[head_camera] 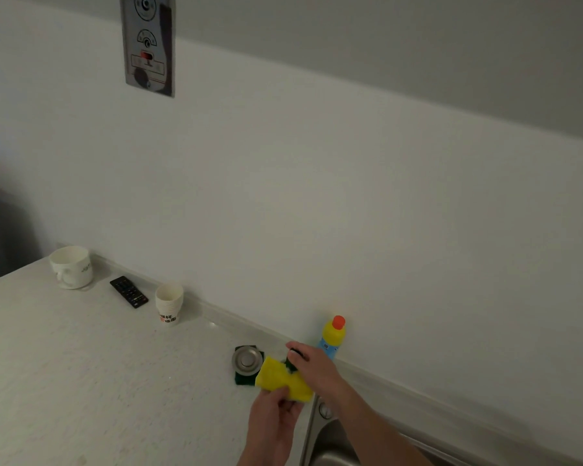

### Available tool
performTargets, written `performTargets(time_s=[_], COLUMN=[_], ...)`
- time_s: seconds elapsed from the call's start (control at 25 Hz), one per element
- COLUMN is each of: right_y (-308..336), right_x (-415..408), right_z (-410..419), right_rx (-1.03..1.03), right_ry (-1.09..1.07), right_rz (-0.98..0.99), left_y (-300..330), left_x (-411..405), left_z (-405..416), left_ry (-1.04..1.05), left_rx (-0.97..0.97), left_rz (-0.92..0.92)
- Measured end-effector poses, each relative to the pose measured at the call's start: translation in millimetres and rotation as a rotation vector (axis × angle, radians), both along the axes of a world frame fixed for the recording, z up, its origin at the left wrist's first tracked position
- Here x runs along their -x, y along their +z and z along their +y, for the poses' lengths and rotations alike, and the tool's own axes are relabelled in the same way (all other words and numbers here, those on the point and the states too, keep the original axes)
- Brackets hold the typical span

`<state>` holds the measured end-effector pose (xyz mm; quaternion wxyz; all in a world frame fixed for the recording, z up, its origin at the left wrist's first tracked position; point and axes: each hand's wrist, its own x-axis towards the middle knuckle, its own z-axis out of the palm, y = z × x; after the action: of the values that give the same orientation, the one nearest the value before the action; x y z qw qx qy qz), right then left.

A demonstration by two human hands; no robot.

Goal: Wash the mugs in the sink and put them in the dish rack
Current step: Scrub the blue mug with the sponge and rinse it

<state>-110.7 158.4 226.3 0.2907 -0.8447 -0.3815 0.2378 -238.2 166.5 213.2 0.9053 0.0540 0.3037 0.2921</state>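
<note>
A white mug (70, 271) stands on the counter (81, 381) at the far left, near the wall. My left hand (275, 422) grips the lower edge of a yellow sponge (281, 378) just left of the sink (330, 445). My right hand (315, 366) is directly above the sponge, its fingers curled round a small dark green object (293, 359) that touches the sponge's top; what that object is I cannot tell. Only a corner of the steel sink shows at the bottom edge. No dish rack is in view.
A blue and yellow soap bottle (332, 336) with an orange cap stands against the wall behind my right hand. A round metal sink strainer (247, 359) lies on a dark green pad. A black remote (129, 291) and a stack of paper cups (169, 302) sit further left.
</note>
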Motion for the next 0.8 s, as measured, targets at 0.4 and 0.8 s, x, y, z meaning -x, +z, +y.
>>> performTargets(time_s=[0.4,0.8], right_y=[-2.1,-7.0], right_x=[0.2,6.5], right_z=[-3.3,-4.5], right_rx=[-0.013,-0.040], right_ry=[-0.020,-0.071], right_rz=[0.021,0.034], left_y=[-6.1,-9.8], left_x=[7.6,8.9], left_z=[1.1,7.6], left_ry=[-0.027,-0.063], left_rx=[-0.019,-0.067], left_rz=[-0.022,0.001])
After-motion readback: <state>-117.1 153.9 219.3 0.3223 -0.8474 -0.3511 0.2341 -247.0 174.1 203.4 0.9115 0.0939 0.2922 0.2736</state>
